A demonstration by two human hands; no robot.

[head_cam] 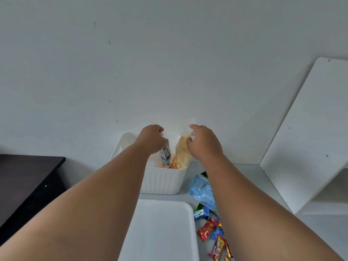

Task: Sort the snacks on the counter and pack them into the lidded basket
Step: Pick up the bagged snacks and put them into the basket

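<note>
A white ribbed basket (pixel 162 182) stands on the counter against the wall. Two clear snack bags stand upright in it: one with dark and silver packets (pixel 166 156) on the left, one with pale yellow chips (pixel 181 154) on the right. My left hand (pixel 150 139) pinches the top of the left bag. My right hand (pixel 204 143) grips the top of the chip bag. The basket's white lid (pixel 162 230) lies flat in front of the basket.
To the right of the lid lie a blue bag (pixel 202 189) and several small wrapped candies (pixel 206 230) in red, blue and yellow. A dark cabinet top (pixel 24 178) is at the left. A white board (pixel 308 140) leans against the wall at the right.
</note>
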